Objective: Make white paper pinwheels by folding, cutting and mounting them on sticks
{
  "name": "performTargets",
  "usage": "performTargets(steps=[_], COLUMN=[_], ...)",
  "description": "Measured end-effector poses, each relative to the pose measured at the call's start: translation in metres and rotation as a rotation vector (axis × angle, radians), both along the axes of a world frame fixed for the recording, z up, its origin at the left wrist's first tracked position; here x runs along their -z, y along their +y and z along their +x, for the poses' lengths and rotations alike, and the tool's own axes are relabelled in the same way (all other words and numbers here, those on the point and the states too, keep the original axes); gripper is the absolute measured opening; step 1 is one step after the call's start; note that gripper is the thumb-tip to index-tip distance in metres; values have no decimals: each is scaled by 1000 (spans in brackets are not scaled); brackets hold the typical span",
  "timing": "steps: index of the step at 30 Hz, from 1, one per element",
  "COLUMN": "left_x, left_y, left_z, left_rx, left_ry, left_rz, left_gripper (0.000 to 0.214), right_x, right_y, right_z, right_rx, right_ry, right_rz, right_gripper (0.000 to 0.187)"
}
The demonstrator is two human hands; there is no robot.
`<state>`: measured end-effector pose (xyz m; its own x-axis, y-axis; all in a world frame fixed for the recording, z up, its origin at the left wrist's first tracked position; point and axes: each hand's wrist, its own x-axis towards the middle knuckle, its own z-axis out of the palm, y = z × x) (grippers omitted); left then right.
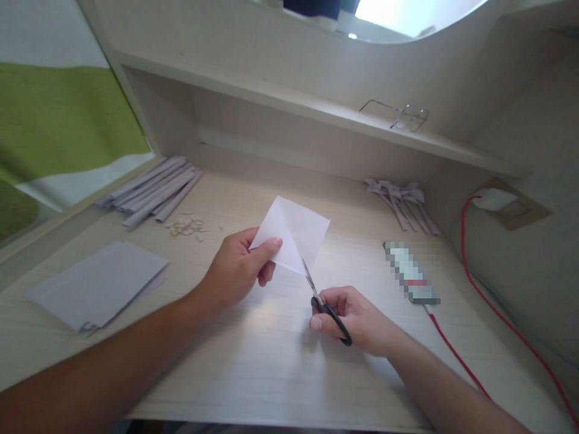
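Observation:
A white square of paper [298, 232] with a diagonal crease is pinched in my left hand [246, 262], thumb on top and fingers underneath. My right hand [348, 319] grips black-handled scissors [333, 322] by their finger loops. The scissor blades point up and away, with their tips at the near corner of the paper, along the crease line. Whether the blades have cut into the paper I cannot tell. Both hands are held above the light wooden desk [253, 374].
Rolled paper tubes [158, 187] lie at the back left, beside small pale scraps [186, 226]. A stack of paper [99, 283] is at left. Paper pinwheel-like pieces [400, 199], a phone [411, 274] and a red cable [493, 307] lie right. Glasses [407, 116] rest on the shelf [280, 90].

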<state>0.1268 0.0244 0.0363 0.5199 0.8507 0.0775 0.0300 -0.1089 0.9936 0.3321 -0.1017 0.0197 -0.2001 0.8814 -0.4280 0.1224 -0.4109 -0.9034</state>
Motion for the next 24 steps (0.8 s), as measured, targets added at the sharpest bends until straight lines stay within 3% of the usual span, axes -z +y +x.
performTargets(steps=[24], left_x=[1], left_y=[-1], left_z=[1], left_rx=[-10], left_ry=[14], left_rz=[4], left_gripper=[41], right_x=[1], right_y=[-1], right_z=[1], right_rx=[10], right_ry=[-77], right_rz=[26], right_gripper=[51])
